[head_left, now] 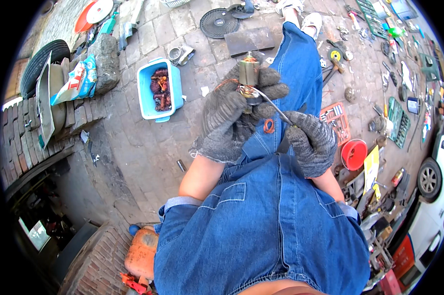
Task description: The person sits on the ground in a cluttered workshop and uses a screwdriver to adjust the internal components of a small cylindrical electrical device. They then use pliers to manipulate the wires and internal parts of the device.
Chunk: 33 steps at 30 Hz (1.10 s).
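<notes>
My left hand (232, 115), in a grey knit glove, grips a small metal motor armature (249, 73) held upright, with copper wire showing at its lower end. My right hand (311, 140), also gloved, holds a thin metal tool (273, 105) whose tip reaches into the copper winding under the armature. Both hands are raised over my lap, above blue denim clothing (261, 221). A small loop of copper wire (268, 126) lies on the denim just below the hands.
A light blue tub (146, 88) holding rusty copper scrap sits on the paved ground at left. A black fan grille (219, 22) and dark plate (250, 41) lie ahead. Tools, a red socket tray (336, 120) and a red bowl (353, 153) are at right. Tyre (44, 58) far left.
</notes>
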Available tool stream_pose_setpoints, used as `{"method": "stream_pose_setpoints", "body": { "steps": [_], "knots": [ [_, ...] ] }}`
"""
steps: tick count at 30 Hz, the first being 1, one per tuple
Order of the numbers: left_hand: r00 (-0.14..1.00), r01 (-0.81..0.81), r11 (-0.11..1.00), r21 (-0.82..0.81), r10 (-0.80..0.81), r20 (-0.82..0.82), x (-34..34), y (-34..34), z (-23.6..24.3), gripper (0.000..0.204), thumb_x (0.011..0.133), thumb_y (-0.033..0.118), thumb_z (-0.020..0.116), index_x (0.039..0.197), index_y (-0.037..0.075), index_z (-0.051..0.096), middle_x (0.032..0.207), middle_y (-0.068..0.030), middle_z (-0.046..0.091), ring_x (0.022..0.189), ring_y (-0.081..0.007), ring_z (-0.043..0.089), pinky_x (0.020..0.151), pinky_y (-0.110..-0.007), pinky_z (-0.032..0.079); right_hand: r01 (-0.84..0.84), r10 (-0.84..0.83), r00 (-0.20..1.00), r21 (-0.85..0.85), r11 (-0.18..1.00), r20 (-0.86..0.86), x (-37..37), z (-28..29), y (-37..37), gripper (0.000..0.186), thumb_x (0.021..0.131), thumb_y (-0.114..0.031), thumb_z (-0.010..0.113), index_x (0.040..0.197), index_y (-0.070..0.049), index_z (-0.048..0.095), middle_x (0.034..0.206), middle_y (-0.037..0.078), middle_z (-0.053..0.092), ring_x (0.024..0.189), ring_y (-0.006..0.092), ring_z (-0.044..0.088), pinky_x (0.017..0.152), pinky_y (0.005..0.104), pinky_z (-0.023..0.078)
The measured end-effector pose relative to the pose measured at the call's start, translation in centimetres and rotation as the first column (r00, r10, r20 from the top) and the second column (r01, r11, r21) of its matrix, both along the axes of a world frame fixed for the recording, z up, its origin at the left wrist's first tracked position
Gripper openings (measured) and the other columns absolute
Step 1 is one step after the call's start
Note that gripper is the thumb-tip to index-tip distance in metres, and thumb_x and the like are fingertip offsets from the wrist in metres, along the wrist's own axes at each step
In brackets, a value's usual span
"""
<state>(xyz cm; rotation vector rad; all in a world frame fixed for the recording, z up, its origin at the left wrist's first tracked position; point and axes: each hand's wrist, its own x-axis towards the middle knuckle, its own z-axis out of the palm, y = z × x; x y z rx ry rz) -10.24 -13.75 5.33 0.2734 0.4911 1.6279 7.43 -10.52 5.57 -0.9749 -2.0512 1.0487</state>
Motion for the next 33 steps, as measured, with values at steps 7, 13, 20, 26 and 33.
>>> {"method": "stream_pose_setpoints", "body": {
  "steps": [7, 13, 20, 26, 33],
  "knots": [
    [0.926, -0.03, 0.997, 0.072, 0.001, 0.377, -1.9, 0.0, -4.2, 0.055, 0.086, 0.025, 0.049, 0.13, -0.005, 0.034, 0.117, -0.0261, 0.051, 0.09, -0.0291, 0.061, 0.066, -0.034, 0.055, -0.425, 0.392, 0.835, 0.0, 0.905, 0.386, -1.6, 6.9, 2.8, 0.029, 0.076, -0.013, 0.067, 0.104, -0.006, 0.062, 0.082, 0.008, 0.065, 0.077, 0.0195, 0.064, 0.065, 0.0304, 0.048],
    [0.904, 0.082, 0.993, 0.082, -0.109, 0.414, -1.7, 1.0, -3.6, 0.053, 0.087, 0.031, 0.047, 0.127, -0.003, 0.038, 0.101, -0.0206, 0.056, 0.068, -0.0223, 0.058, 0.053, -0.029, 0.048, -0.654, 0.509, 0.718, 0.211, 0.727, 0.474, -4.5, 7.7, 2.0, 0.029, 0.077, -0.014, 0.067, 0.104, -0.006, 0.062, 0.083, 0.008, 0.065, 0.077, 0.0199, 0.064, 0.065, 0.0302, 0.048],
    [0.876, 0.122, 0.975, 0.188, -0.194, 0.441, -1.4, 1.1, -4.3, 0.053, 0.089, 0.038, 0.042, 0.124, -0.002, 0.042, 0.085, -0.0149, 0.059, 0.055, -0.0184, 0.054, 0.044, -0.027, 0.043, -0.713, 0.577, 0.694, 0.3, 0.634, 0.431, -6.6, 6.6, 0.6, 0.029, 0.077, -0.015, 0.067, 0.104, -0.006, 0.062, 0.083, 0.009, 0.065, 0.078, 0.0204, 0.064, 0.065, 0.0298, 0.048],
    [0.877, 0.098, 0.979, 0.177, -0.169, 0.451, -1.5, -0.1, -4.2, 0.054, 0.089, 0.042, 0.041, 0.122, -0.001, 0.044, 0.078, -0.0129, 0.058, 0.051, -0.0173, 0.053, 0.041, -0.026, 0.042, -0.742, 0.63, 0.671, 0.353, 0.57, 0.391, -7.1, 6.7, -0.2, 0.029, 0.077, -0.016, 0.066, 0.105, -0.007, 0.062, 0.084, 0.01, 0.065, 0.078, 0.0208, 0.064, 0.065, 0.0296, 0.049],
    [0.899, 0.11, 0.991, 0.078, -0.132, 0.418, -2.3, -0.3, -3.9, 0.055, 0.089, 0.045, 0.04, 0.119, -0.001, 0.047, 0.072, -0.0112, 0.057, 0.049, -0.0167, 0.052, 0.039, -0.026, 0.04, -0.724, 0.639, 0.69, 0.341, 0.6, 0.34, -7.7, 6.3, 0.2, 0.029, 0.078, -0.018, 0.066, 0.105, -0.007, 0.062, 0.085, 0.01, 0.065, 0.078, 0.0213, 0.064, 0.064, 0.0292, 0.049]
  ]
}}
